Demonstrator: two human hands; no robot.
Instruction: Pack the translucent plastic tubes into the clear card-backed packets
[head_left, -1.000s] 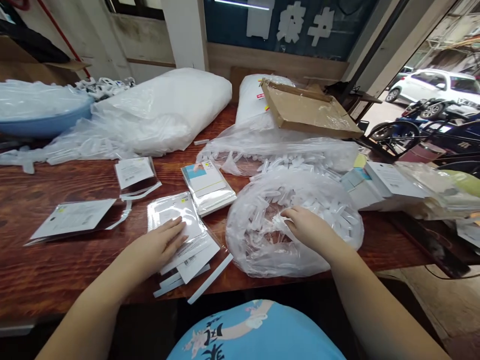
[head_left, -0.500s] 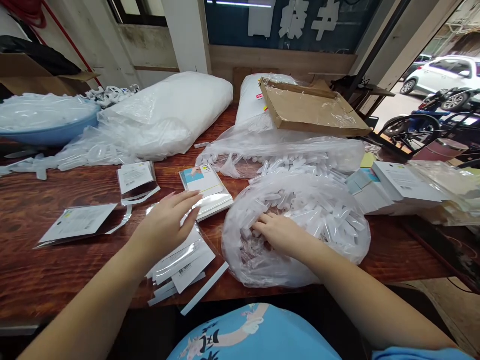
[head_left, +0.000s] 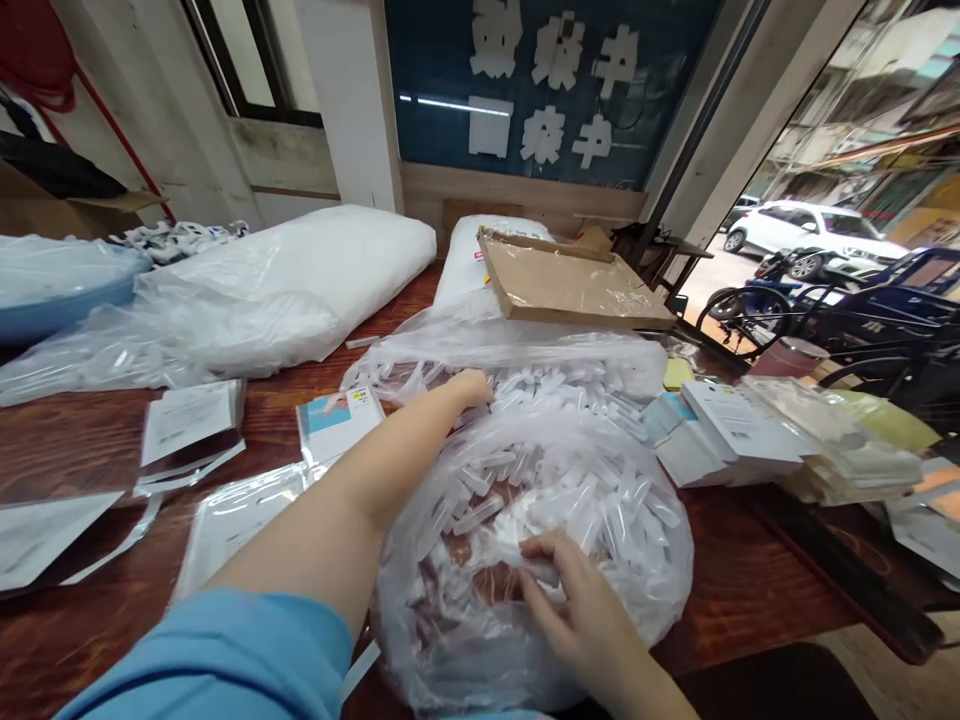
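Observation:
My left hand (head_left: 472, 388) reaches forward to the pile of small translucent white plastic pieces (head_left: 555, 390) at the back. Its fingers are hidden among the pieces, so I cannot see what it touches. Nearer to me lies an open clear plastic bag (head_left: 442, 640) with many of the same pieces inside. Over this bag, my right hand (head_left: 577, 600) is curled, with a whitish plastic piece (head_left: 541, 570) between thumb and fingers. Partly behind my left forearm, a printed card in a clear sleeve (head_left: 337, 420) rests on the table.
Sleeved cards (head_left: 191, 425) with peeled-back strips lie at left. Large white sacks (head_left: 322, 270) and a shallow cardboard tray (head_left: 570, 285) stand at the back. Stacked white card packs (head_left: 742, 425) are at right, beside clear plastic sleeves (head_left: 847, 450). A blue basin (head_left: 67, 305) sits far left.
My left hand has moved from above the sleeved cards forward and right to the back pile. My right hand has drawn back towards me within the bag. The view has tilted up and shifted right.

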